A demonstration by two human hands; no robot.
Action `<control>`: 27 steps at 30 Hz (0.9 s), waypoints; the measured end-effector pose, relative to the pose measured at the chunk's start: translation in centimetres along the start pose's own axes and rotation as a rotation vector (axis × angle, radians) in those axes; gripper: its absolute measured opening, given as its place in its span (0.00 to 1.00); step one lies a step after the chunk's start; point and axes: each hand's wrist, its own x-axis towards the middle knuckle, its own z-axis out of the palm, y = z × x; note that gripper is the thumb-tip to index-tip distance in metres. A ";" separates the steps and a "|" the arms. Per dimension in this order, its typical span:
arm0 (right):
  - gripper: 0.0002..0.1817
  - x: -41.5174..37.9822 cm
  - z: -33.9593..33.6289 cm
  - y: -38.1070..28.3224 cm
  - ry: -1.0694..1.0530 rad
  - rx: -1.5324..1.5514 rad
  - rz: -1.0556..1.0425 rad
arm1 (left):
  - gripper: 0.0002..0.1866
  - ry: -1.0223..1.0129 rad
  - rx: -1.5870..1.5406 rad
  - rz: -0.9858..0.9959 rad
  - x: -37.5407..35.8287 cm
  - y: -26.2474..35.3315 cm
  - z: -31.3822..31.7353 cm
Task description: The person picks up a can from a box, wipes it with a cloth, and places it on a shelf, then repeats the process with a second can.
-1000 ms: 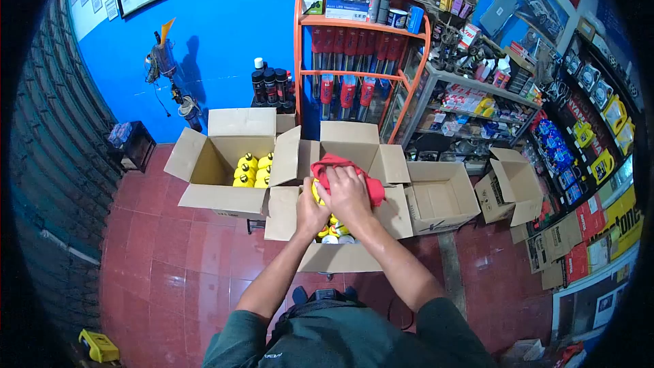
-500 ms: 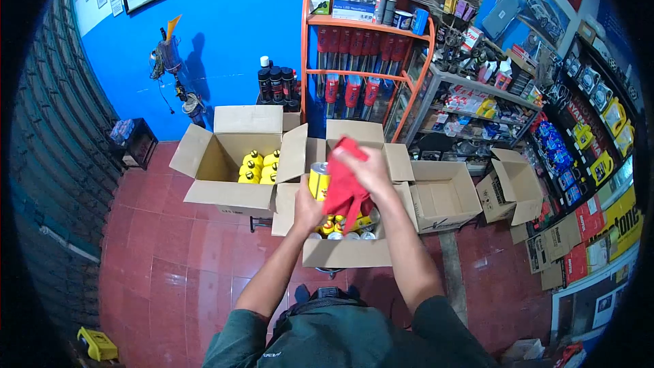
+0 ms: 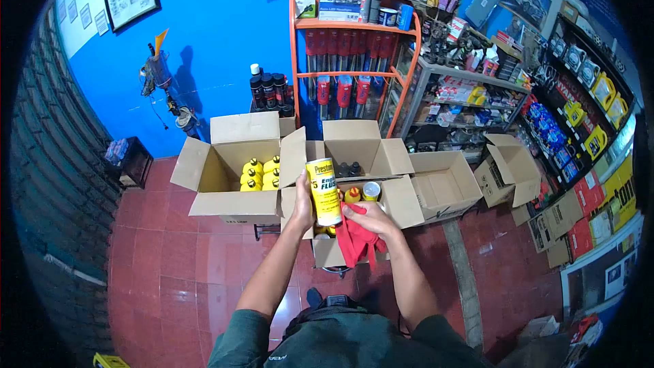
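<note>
Evidently the wiping step is in hand: the left hand point(image 3: 302, 199) has its fingers wrapped round a yellow can point(image 3: 324, 191), held upright just above the middle box point(image 3: 340, 251), while the right hand point(image 3: 371, 221), at four o'clock from the can, has its fingers pinched on a red rag point(image 3: 355, 242) that touches the can's base and hangs down over the box's near flap. The can's side and top look bare of cloth, so the next move seems to call for bringing the rag up round the body while the left hand keeps the can steady and turns it. By count, one can is in hand and one rag. Four open cardboard boxes show on the red floor: the middle one, a left box point(image 3: 225, 194) at ten o'clock holding about six yellow bottles point(image 3: 261, 174), an empty-looking box point(image 3: 443, 187) at three o'clock, and a farther box point(image 3: 507, 170) beyond that. In the middle box two can tops point(image 3: 361, 193) show beside the held can; more may lie hidden beneath the hands. An orange rack point(image 3: 354, 54) stands at twelve o'clock.
</note>
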 end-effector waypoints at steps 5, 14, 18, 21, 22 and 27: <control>0.45 -1.4 -0.8 1.5 -0.006 -0.151 -0.022 | 0.33 0.071 0.692 0.361 -0.2 -1.8 2.8; 0.32 -6.2 -7.9 3.4 0.085 0.166 -0.138 | 0.31 0.011 0.672 0.299 1.6 -7.6 8.7; 0.31 -9.0 -11.7 6.9 -0.031 0.347 -0.139 | 0.35 -0.131 0.195 -0.168 3.9 -10.5 12.0; 0.29 -11.7 -14.5 8.1 -0.079 0.496 -0.072 | 0.41 -0.064 0.036 -0.266 4.1 -12.6 15.1; 0.29 -12.4 -15.5 8.9 -0.098 0.540 -0.052 | 0.41 -0.070 0.041 -0.270 4.4 -13.6 16.0; 0.29 -14.8 -19.8 13.4 -0.090 0.614 -0.056 | 0.40 -0.100 0.040 -0.317 5.9 -18.8 19.6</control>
